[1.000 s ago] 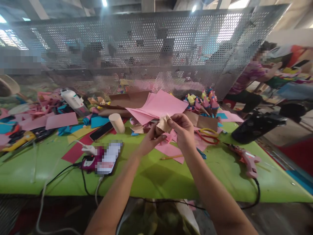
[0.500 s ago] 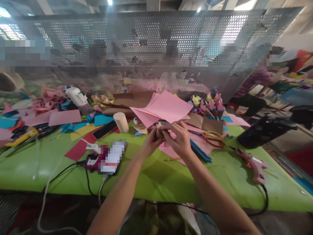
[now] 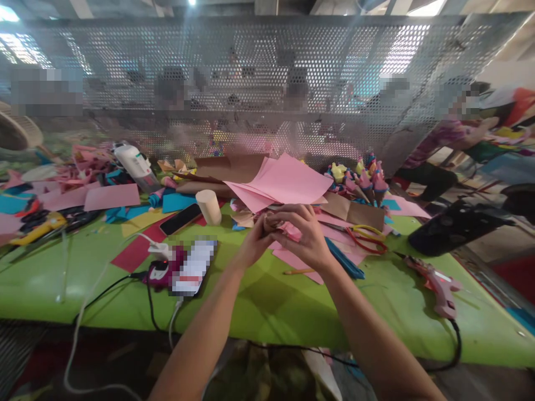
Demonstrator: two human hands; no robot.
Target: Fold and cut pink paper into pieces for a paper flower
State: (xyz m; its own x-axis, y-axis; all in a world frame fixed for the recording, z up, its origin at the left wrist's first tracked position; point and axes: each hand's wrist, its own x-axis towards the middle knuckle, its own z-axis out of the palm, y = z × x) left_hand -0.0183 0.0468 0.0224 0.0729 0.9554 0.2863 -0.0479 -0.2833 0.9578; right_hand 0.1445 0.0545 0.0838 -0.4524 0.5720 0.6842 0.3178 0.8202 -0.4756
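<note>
My left hand point(image 3: 253, 243) and my right hand point(image 3: 303, 234) are pressed together above the green table point(image 3: 83, 278), fingers curled round a small brown paper piece point(image 3: 271, 220) that is almost wholly hidden between them. Just behind the hands a fan of pink paper sheets point(image 3: 284, 181) lies on brown card. Pink paper scraps point(image 3: 297, 260) and a pencil point(image 3: 298, 272) lie under and beside my right wrist.
A pink glue gun point(image 3: 437, 283) with its cord lies at right, red-and-yellow scissors point(image 3: 368, 236) nearer. A phone on a charger point(image 3: 190, 270), a black phone point(image 3: 180, 219), a beige roll point(image 3: 208, 206) and heaped coloured paper fill the left. A perforated metal screen point(image 3: 267, 83) stands behind; a seated person point(image 3: 438, 150) is far right.
The brown paper piece, held up and visible between my fingers a second ago, is now enclosed as both hands have closed together and dropped slightly toward the table.
</note>
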